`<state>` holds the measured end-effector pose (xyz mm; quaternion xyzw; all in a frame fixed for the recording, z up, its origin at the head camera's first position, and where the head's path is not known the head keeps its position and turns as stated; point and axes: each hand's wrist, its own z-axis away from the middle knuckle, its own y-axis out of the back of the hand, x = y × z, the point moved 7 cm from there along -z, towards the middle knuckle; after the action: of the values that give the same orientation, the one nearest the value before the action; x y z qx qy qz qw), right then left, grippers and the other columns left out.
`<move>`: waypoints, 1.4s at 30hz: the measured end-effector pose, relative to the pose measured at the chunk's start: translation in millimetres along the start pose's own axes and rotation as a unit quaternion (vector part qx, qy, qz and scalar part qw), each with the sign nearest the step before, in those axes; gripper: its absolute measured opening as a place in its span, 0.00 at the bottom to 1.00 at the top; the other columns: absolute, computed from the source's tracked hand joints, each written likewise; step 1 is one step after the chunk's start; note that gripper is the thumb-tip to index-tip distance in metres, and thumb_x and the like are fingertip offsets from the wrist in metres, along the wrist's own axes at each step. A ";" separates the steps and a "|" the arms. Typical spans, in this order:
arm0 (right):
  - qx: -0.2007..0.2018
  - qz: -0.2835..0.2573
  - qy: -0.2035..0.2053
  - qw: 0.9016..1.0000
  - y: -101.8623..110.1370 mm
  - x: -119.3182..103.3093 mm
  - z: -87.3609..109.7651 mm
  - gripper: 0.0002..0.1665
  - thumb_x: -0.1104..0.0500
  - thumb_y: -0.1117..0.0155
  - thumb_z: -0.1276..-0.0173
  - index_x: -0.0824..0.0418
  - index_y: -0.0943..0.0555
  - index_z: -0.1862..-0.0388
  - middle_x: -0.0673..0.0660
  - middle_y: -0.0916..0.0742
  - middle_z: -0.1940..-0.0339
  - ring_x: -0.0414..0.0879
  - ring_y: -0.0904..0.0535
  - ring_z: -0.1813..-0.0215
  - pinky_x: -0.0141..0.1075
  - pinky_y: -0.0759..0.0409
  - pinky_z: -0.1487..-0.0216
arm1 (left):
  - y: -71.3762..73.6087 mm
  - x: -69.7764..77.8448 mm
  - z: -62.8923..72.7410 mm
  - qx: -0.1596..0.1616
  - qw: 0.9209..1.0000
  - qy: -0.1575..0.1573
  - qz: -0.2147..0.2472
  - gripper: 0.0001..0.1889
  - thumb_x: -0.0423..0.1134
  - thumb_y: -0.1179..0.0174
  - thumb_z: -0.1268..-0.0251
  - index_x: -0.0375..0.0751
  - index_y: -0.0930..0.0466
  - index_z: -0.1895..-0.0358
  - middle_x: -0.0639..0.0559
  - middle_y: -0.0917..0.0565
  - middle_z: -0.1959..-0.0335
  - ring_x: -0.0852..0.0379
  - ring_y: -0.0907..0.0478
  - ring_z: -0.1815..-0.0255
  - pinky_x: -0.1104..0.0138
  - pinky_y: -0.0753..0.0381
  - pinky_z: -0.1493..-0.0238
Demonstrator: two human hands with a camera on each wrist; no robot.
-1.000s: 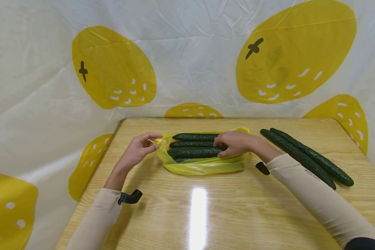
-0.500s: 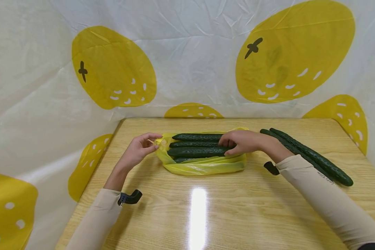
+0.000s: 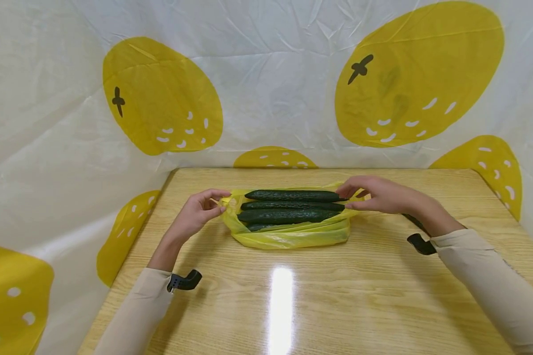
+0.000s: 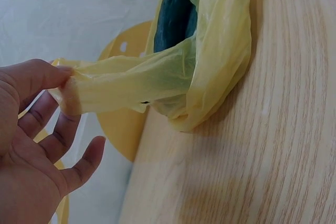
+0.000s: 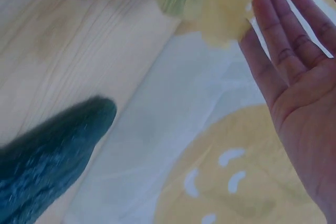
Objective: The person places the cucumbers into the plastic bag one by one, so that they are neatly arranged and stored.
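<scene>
A yellow plastic bag [image 3: 293, 240] lies on its side on the table, its opening showing several dark green cucumbers [image 3: 293, 215] laid lengthwise inside. At its left end, my left hand [image 3: 201, 209] pinches the bag's handle between thumb and fingers; the left wrist view shows the handle [image 4: 115, 85] stretched taut from the fingertips. My right hand [image 3: 379, 195] is at the bag's right end, over the cucumber tips. In the right wrist view its fingers [image 5: 273, 35] are fairly straight, with fingertips against the yellow plastic [image 5: 226, 9]. The thumb is mostly cut off there.
A loose cucumber [image 5: 58, 156] lies on the wooden table [image 3: 231, 296] to the right, mostly hidden by my right arm in the head view. A white sheet [image 3: 266, 98] with yellow fruit prints hangs behind and to the left.
My right hand has slid right along the cucumbers to the bag's right end, uncovering their tips. The right forearm now covers the loose cucumbers. My left hand stays put on the handle.
</scene>
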<state>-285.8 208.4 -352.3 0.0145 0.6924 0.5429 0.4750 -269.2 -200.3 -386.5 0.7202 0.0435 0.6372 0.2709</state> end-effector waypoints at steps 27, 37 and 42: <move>0.094 0.073 -0.048 0.992 26.5 48.4 98.3 0.22 0.63 0.31 0.30 0.52 0.21 0.38 0.50 0.13 0.48 0.39 0.17 0.49 0.39 0.16 0.53 | 0.9 -0.7 -0.8 0.000 1.000 0.002 0.000 0.18 0.36 0.37 0.27 0.45 0.20 0.36 0.43 0.22 0.49 0.32 0.23 0.57 0.53 0.19 0.57; 0.111 0.100 -0.076 0.986 27.9 65.9 118.8 0.25 0.65 0.28 0.34 0.59 0.21 0.39 0.53 0.14 0.49 0.37 0.17 0.53 0.38 0.16 0.56 | 0.2 0.2 0.4 0.004 1.000 -0.004 -0.003 0.18 0.36 0.37 0.27 0.43 0.19 0.37 0.44 0.21 0.51 0.47 0.22 0.63 0.61 0.18 0.58; 0.121 0.111 -0.098 0.982 27.9 74.1 128.8 0.28 0.65 0.26 0.36 0.62 0.22 0.37 0.54 0.15 0.48 0.32 0.18 0.52 0.37 0.16 0.57 | -0.6 0.4 1.3 -0.001 1.000 -0.004 0.004 0.18 0.36 0.37 0.27 0.45 0.19 0.37 0.44 0.21 0.50 0.34 0.22 0.59 0.63 0.18 0.57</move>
<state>-253.5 354.6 -373.3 0.2016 0.6972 0.5002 0.4722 -267.7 -200.1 -386.4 0.7223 0.0389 0.6358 0.2693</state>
